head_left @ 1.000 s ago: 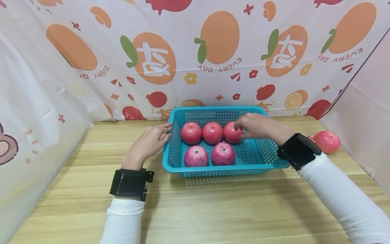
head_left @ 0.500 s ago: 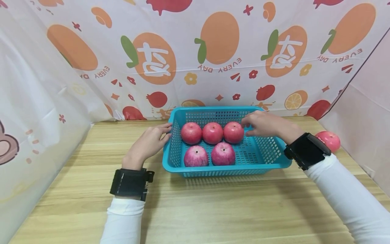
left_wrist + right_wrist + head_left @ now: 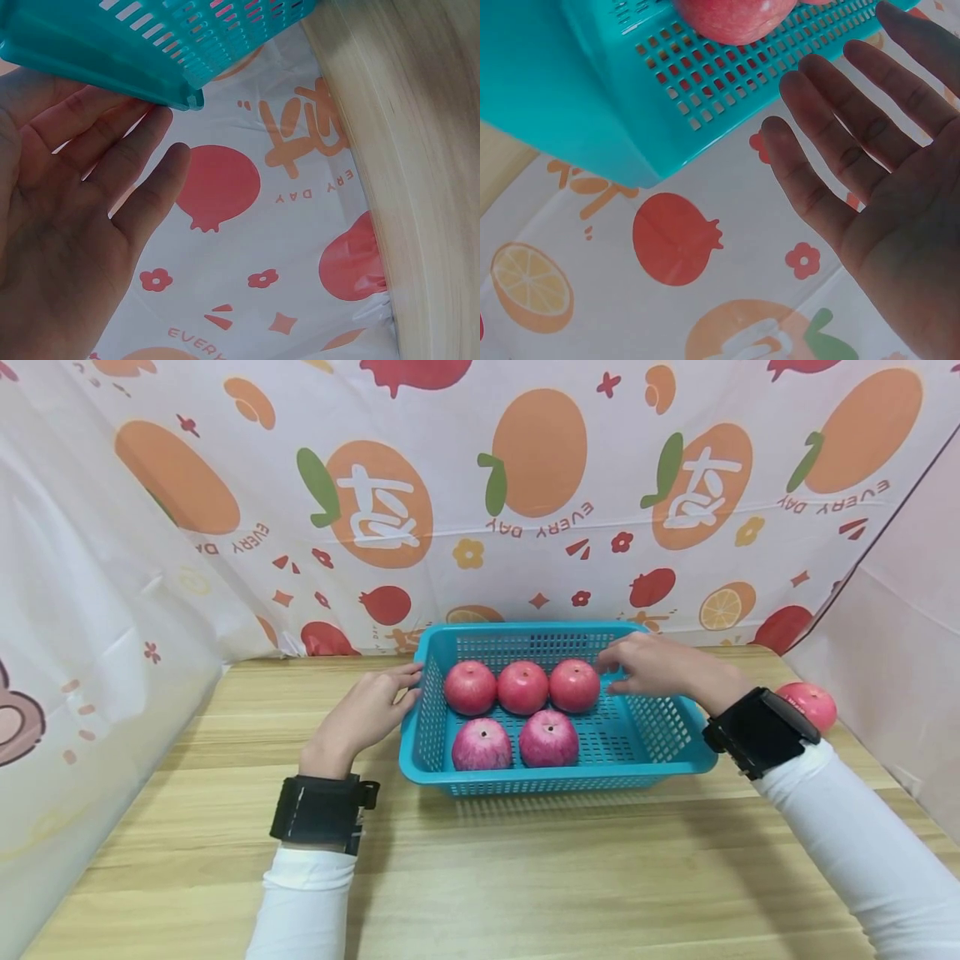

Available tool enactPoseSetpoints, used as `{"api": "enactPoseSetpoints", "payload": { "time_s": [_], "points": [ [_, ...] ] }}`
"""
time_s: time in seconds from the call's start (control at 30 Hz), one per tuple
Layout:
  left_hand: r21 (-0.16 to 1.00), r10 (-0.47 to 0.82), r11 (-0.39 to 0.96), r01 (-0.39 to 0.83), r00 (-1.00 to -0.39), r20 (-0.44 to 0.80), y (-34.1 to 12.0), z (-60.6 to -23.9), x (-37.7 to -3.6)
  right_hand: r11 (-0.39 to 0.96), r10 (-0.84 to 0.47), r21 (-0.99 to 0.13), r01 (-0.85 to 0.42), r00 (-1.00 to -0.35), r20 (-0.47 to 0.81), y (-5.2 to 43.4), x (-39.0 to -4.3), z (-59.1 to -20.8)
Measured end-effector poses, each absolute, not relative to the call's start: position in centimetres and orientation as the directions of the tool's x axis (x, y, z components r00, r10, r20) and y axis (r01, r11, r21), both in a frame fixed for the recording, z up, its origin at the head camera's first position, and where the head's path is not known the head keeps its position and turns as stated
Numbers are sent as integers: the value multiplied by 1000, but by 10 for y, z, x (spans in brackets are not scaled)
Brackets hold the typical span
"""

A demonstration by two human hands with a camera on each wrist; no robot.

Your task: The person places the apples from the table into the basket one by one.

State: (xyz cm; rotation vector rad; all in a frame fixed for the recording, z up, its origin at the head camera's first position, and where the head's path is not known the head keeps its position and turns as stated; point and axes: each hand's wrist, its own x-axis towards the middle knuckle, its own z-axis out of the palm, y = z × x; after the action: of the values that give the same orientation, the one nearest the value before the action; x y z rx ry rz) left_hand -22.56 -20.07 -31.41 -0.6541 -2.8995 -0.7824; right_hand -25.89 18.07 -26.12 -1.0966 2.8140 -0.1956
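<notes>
A teal plastic basket [image 3: 645,768] stands on the wooden table [image 3: 525,877] and holds several red apples: three in the back row [image 3: 522,687] and two in front [image 3: 549,737]. My left hand [image 3: 371,710] lies flat against the basket's left wall [image 3: 112,45], fingers straight. My right hand [image 3: 648,664] hovers over the basket's back right part, just right of the rightmost back apple [image 3: 574,685], fingers straight and spread [image 3: 855,157], holding nothing. That apple shows through the basket mesh in the right wrist view [image 3: 735,15].
One more red apple [image 3: 808,704] lies on the table right of the basket, near the pink side wall [image 3: 900,635]. A fruit-print cloth [image 3: 480,493] hangs behind and on the left. Bare tabletop lies in front of the basket.
My right hand has let go of the rightmost back apple and drawn back a little to the right. The left hand and basket stay where they were.
</notes>
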Motion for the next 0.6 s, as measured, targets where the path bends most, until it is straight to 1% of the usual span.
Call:
{"api": "enactPoseSetpoints", "payload": {
  "time_s": [0.4,0.6],
  "points": [
    [459,386,782,421,-906,174,-201,-311,-226,745,-663,-152,-650,-746,-62,191,-258,-262],
    [465,387,780,418,-907,167,-201,-311,-226,744,-663,-141,-653,-747,-43,199,-257,-261]
  ]
}}
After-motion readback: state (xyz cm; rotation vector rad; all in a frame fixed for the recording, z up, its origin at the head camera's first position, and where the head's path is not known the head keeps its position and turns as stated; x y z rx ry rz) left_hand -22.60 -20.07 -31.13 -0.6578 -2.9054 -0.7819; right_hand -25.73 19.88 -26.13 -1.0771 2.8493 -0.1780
